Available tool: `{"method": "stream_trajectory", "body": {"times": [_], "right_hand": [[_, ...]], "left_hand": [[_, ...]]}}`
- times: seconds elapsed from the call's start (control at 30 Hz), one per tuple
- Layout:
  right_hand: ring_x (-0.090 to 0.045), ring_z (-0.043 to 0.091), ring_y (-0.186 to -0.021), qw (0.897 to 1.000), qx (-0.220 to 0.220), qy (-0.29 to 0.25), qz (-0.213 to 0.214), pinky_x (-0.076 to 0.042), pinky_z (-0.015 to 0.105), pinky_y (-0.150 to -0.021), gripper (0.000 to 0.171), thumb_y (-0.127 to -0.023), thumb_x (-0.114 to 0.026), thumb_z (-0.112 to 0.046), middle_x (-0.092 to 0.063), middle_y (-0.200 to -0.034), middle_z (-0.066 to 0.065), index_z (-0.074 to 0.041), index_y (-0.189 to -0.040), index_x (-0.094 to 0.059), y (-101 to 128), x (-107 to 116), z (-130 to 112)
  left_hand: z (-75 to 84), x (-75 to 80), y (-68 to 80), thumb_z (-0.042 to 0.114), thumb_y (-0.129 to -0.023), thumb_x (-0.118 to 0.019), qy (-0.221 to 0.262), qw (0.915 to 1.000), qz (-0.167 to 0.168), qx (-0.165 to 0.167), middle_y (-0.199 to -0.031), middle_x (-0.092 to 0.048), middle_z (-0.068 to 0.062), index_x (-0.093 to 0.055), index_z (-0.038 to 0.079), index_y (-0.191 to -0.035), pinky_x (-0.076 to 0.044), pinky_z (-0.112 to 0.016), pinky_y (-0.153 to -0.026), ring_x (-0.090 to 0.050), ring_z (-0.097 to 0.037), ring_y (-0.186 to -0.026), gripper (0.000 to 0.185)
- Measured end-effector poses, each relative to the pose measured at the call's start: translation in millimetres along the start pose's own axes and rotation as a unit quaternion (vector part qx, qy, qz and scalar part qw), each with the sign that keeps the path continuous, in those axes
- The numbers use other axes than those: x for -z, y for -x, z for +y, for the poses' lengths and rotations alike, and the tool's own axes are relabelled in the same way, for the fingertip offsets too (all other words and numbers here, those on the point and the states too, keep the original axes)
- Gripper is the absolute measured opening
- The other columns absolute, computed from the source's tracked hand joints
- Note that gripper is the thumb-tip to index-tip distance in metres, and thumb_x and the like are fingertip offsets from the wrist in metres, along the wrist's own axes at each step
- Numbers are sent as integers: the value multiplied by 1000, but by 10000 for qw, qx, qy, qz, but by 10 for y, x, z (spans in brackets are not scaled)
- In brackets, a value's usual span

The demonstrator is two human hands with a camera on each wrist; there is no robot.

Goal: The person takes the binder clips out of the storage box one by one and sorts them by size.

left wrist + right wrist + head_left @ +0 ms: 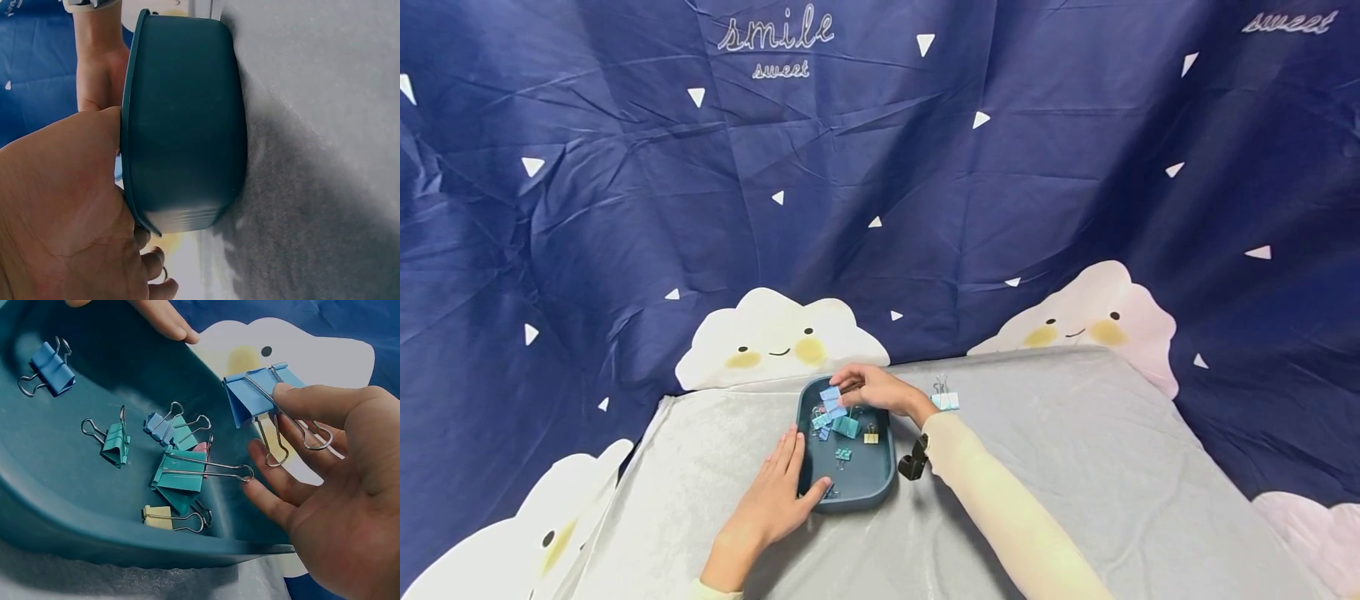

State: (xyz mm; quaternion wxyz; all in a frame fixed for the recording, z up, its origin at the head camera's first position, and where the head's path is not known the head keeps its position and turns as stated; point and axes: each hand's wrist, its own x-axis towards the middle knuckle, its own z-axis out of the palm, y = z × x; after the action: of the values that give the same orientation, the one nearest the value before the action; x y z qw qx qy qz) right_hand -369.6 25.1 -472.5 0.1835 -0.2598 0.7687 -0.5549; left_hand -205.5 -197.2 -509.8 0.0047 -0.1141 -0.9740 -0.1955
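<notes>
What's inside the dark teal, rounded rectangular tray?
Two small blue wire-handled binder clips, a small green clip, a large green clip, a turquoise clip and a yellow clip. Something pink is mostly covered; what lies under those clips is hidden.

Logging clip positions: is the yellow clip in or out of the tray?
In: the yellow clip lies inside the tray, close to the larger green clip.

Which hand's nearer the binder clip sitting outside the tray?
Right. The right hand, holding a blue clip over the tray, is just left of the outside clip; the left hand is farther off, at the tray's left rim.
</notes>
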Motion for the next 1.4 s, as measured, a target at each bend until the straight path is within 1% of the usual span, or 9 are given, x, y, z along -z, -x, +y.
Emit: {"method": "stream_trajectory", "body": {"times": [0.3, 0.47, 0.57, 0.67, 0.77, 1.0, 1.13, 1.3, 1.4], "right_hand": [[-63, 10, -104, 9996, 215, 173, 95, -53, 23, -93, 38, -93, -74, -4, -71, -116, 8, -3, -130, -69, -29, 28, -15], [-63, 11, -98, 9996, 281, 41, 86, -60, 44, -99, 38, -93, -72, -5, -69, -113, 7, -2, -131, -68, 3, 56, -54], [-62, 11, -94, 9994, 331, -41, 97, -63, 52, -94, 37, -93, -71, -6, -67, -110, 6, -1, -130, -69, 35, 93, -85], [-61, 11, -90, 9990, 427, 22, 103, -63, 38, -81, 36, -94, -71, -5, -67, -110, 7, -2, -130, -70, 59, 139, -105], [-60, 10, -88, 9980, 566, 237, 127, -54, 24, -75, 38, -94, -71, -3, -71, -116, 10, -1, -132, -71, 84, 179, -119], [-64, 9, -90, 9960, 677, 534, 217, -54, 22, -81, 39, -89, -74, 0, -71, -119, 15, 5, -127, -68, 174, 254, -140], [-66, 10, -90, 9945, 661, 755, 300, -55, 23, -81, 26, -90, -77, -5, -72, -111, 10, -3, -115, -71, 220, 308, -117], [-69, 14, -107, 9909, 885, 951, 352, -58, 26, -94, 17, -94, -81, -10, -69, -129, 12, -6, -110, -79, 264, 385, -70], [-69, 24, -119, 9906, 983, 878, 362, -58, 29, -101, 17, -96, -80, -10, -62, -142, 18, -3, -111, -81, 311, 422, -63]], "left_hand": [[-63, -59, -17, 50, -105, -61, 67, 9997, 192, -169, -176, -19, -26, -26, -8, -165, -28, -67, -128, -21, -46, -163, 91], [-78, -85, -10, 50, -105, -63, 73, 9992, 328, -238, -176, -21, -25, -27, -8, -165, -30, -68, -127, -23, -46, -163, 91], [-66, -73, -6, 49, -104, -63, 92, 9991, 333, -249, -176, -22, -26, -28, -8, -164, -30, -68, -127, -24, -46, -162, 90], [-36, -35, -3, 48, -105, -63, 77, 9996, 223, -181, -176, -21, -25, -28, -9, -165, -29, -66, -128, -23, -46, -163, 90], [-11, -6, 3, 49, -105, -61, 14, 9999, 97, -97, -177, -19, -24, -27, -8, -165, -28, -63, -129, -21, -45, -164, 89], [4, 2, 12, 49, -106, -60, 2, 10000, 6, -25, -177, -18, -23, -26, -7, -166, -27, -62, -131, -19, -43, -164, 89], [-9, -13, 2, 49, -106, -60, -17, 10000, -5, -9, -177, -17, -23, -25, -7, -166, -26, -62, -131, -18, -43, -165, 89], [-12, -9, 5, 50, -106, -59, -20, 10000, -10, 12, -178, -16, -23, -25, -7, -166, -27, -63, -130, -19, -43, -164, 90], [-17, -6, 1, 51, -106, -59, -39, 10000, -10, 22, -178, -15, -22, -24, -6, -167, -27, -62, -131, -19, -43, -165, 90]]}}
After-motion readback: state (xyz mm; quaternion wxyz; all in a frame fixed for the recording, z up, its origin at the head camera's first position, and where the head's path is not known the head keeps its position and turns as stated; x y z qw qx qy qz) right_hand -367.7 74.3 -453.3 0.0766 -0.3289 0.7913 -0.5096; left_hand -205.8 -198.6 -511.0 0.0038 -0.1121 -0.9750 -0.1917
